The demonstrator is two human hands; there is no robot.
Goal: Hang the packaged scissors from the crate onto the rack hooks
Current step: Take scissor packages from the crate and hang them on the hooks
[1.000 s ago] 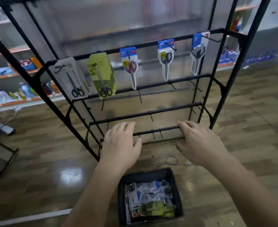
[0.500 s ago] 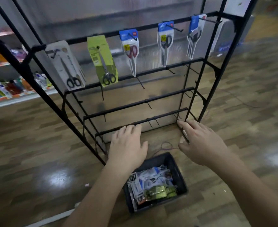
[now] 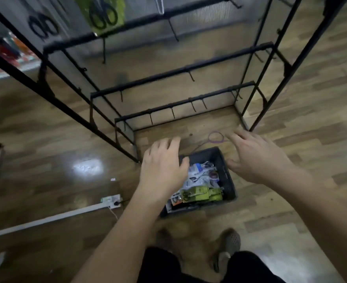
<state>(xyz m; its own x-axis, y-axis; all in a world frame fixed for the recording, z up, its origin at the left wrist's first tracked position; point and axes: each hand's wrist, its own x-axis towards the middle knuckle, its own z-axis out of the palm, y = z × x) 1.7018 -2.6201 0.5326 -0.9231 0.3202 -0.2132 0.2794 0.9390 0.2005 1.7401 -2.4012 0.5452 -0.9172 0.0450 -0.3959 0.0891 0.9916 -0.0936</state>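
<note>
Two spread, empty hands, left hand [image 3: 164, 168] and right hand [image 3: 256, 158], hover above the crate [image 3: 223, 162] (packaged scissors [image 3: 201, 193] inside), near the rack [image 3: 180, 105].

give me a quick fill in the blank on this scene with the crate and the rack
The left hand and right hand both hold ____.
The crate of packaged scissors stands on the wooden ____.
The cord loop lying beyond the crate is coloured ____.
The hooks on the rack's lowest bar are all ____.
Missing words: nothing; floor; purple; empty.
</note>
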